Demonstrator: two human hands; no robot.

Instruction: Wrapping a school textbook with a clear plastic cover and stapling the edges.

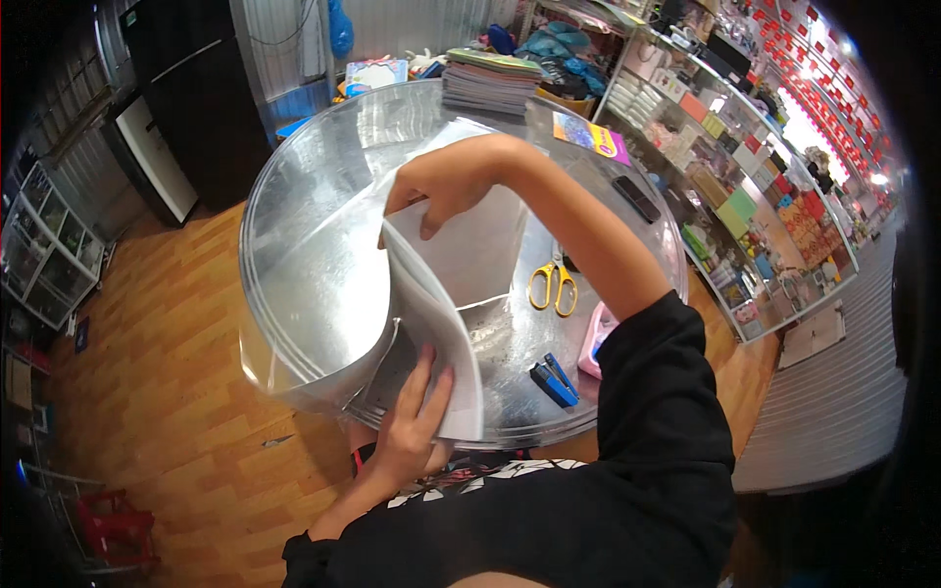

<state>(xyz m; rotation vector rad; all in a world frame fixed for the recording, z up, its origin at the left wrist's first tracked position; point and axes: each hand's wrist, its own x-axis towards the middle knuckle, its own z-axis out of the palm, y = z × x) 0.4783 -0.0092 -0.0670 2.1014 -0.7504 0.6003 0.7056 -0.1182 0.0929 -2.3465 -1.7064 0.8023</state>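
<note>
A white paper booklet [446,318] stands partly open and curled near the front of the round metal table. My right hand [446,186] reaches across from the right and grips its far part, fingers curled over the paper edge. My left hand [414,431] holds the near lower corner, with fingers stretched along the page and the thumb hidden. A sheet of clear plastic [304,372] spreads from under the booklet past the table's left front edge. Yellow-handled scissors [554,289] and a blue stapler [556,380] lie to the right of the booklet.
On the round metal table [279,196] are a stack of books [490,83], a colourful booklet [591,137], a dark phone [636,199] and a pink case [594,338] half behind my sleeve. A glass display case [730,176] stands at right, a black fridge [201,88] at far left.
</note>
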